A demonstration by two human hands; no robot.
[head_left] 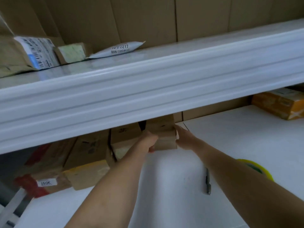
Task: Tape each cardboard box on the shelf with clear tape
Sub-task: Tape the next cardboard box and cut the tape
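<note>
The box (pixel 164 134) stands on the lower shelf (pixel 238 137), far back under the white front rail of the upper shelf (pixel 148 89), at the right end of a row of boxes (pixel 92 155). Both hands are on it. The left hand (pixel 150 143) grips its left near corner, fingers curled round the edge. The right hand (pixel 183 137) lies against its right side; whether those fingers are curled or flat I cannot tell, as they are blurred against the cardboard.

The step in hand looks like fetching: the box is being taken from the row so it can be taped. No tape on it can be made out.

Near the front of the same shelf lies the tape roll (pixel 256 168), yellow-rimmed and partly hidden by the right forearm, with a pen (pixel 208 181) just to its left. Both are well apart from the box.

The next move, as I judge it, calls for drawing the box forward onto the open part of the shelf, clear of the rail, then freeing the right hand for the roll. The box beside it sits close, so the pull should run straight.

On the upper shelf lie a labelled parcel (pixel 32 53) and a white pouch (pixel 118 49); an orange box (pixel 278 104) stands far right below.
</note>
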